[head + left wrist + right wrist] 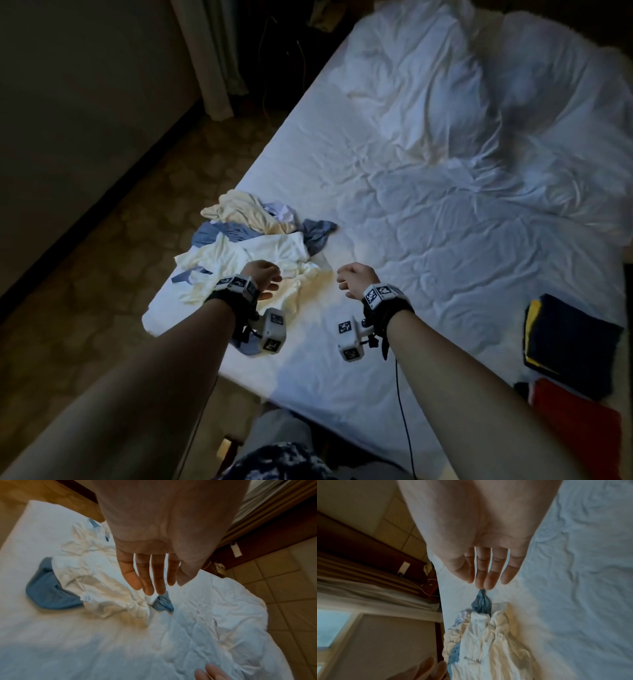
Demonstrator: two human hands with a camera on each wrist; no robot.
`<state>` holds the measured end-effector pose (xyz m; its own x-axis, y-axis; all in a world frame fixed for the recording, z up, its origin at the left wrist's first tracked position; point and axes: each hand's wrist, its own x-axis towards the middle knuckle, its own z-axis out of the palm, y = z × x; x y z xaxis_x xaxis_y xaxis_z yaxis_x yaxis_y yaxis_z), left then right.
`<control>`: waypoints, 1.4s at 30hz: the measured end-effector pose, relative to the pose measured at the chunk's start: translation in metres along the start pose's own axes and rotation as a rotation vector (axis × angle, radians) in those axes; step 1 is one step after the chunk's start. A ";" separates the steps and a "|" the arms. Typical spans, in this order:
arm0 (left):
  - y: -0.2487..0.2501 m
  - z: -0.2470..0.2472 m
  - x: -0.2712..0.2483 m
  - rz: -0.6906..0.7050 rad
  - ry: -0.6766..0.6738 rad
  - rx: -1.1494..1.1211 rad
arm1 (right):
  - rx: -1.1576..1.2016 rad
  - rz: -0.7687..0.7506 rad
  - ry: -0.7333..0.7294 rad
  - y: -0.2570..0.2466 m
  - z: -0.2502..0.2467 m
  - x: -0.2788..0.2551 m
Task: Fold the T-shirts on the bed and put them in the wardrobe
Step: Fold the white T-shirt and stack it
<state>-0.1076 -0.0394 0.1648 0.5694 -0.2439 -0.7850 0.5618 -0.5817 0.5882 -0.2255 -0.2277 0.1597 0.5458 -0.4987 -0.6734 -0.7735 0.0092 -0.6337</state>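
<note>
The T-shirts lie unfolded in a crumpled heap of cream, white and blue cloth on the bed, at its near left corner. The left hand hovers over the near edge of the heap; in the left wrist view its fingers are straight and slightly spread, pointing down toward the cloth, and they hold nothing. Whether the tips touch the cloth cannot be told. The right hand hangs just to the right of the heap, above bare sheet. In the right wrist view its fingers are extended and close together with nothing between them, their tips pointing at a blue shirt's end that pokes out of the heap. On the far side of the bed from the heap, at its near right corner, lie a dark folded garment with a yellow edge and a red garment just beside it.
</note>
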 end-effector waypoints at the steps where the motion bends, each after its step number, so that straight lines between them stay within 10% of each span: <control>1: -0.007 -0.014 0.011 -0.015 0.010 -0.014 | -0.043 0.006 -0.020 -0.006 0.013 0.007; 17: -0.095 -0.076 0.176 -0.363 -0.023 -0.172 | -0.742 -0.036 -0.439 -0.020 0.166 0.149; 23: -0.118 -0.059 0.209 -0.079 0.000 0.255 | -0.777 -0.009 -0.580 -0.003 0.198 0.182; 32: -0.112 -0.057 0.223 0.173 -0.075 0.612 | -0.757 -0.222 -0.316 -0.012 0.201 0.186; 42: -0.052 -0.084 0.165 0.239 -0.005 0.401 | -0.558 -0.187 -0.158 -0.061 0.143 0.140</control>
<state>0.0077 0.0162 0.0206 0.6514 -0.4105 -0.6381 0.1383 -0.7627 0.6318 -0.0561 -0.1742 0.0499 0.6966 -0.3133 -0.6455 -0.6890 -0.5431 -0.4800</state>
